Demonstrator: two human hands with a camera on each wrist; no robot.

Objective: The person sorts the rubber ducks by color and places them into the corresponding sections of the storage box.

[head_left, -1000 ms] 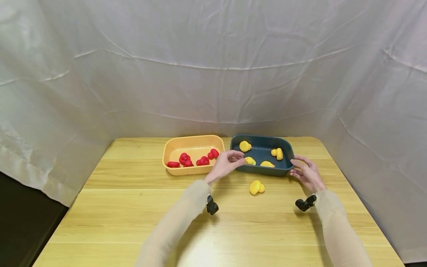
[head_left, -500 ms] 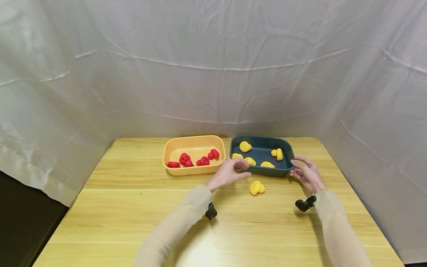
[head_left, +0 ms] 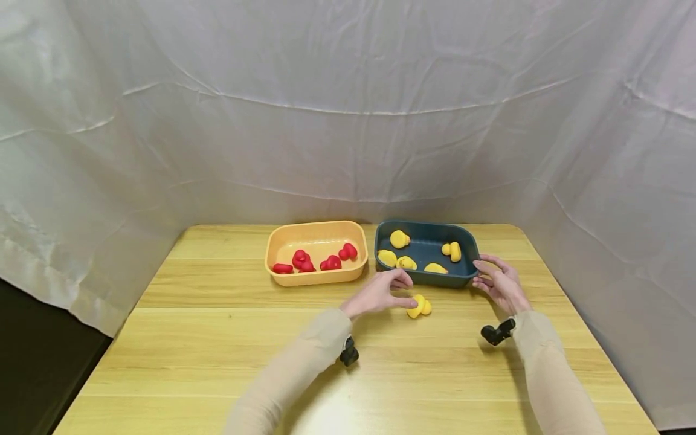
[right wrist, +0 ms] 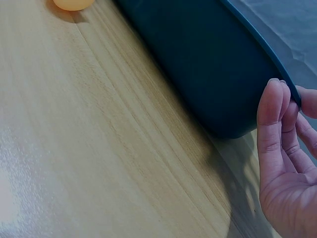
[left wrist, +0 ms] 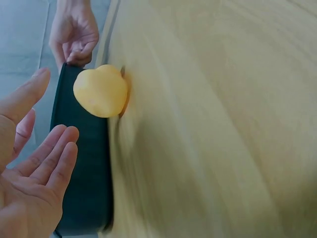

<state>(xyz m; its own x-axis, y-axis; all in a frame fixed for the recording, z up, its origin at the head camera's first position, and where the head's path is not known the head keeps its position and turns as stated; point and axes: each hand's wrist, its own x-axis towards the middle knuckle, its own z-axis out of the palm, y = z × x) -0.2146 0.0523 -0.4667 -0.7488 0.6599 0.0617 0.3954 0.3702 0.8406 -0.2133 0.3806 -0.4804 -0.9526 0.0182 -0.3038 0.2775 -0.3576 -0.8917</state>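
Note:
A yellow rubber duck [head_left: 420, 308] lies on the wooden table in front of the dark blue bin [head_left: 435, 280]. My left hand [head_left: 380, 294] reaches over from its left side, thumb and fingers spread apart, and the thumb overlaps the duck in the head view. In the left wrist view a gap shows between the left hand [left wrist: 37, 183] and the duck [left wrist: 101, 93]. At the bin's right end my right hand [head_left: 501, 285] pinches the rim; the right wrist view shows thumb and fingers of this hand [right wrist: 285, 153] on both sides of it. Several yellow ducks lie inside.
Left of the blue bin stands an orange bin [head_left: 310, 279] with several red ducks [head_left: 331, 263] in it. Both bins are at the back of the table [head_left: 190, 338], close to a hanging pale cloth [head_left: 348, 121].
My left hand has let go of a yellow duck in the blue bin's left front corner. It has then moved down and right to the duck on the table. The right hand stays put.

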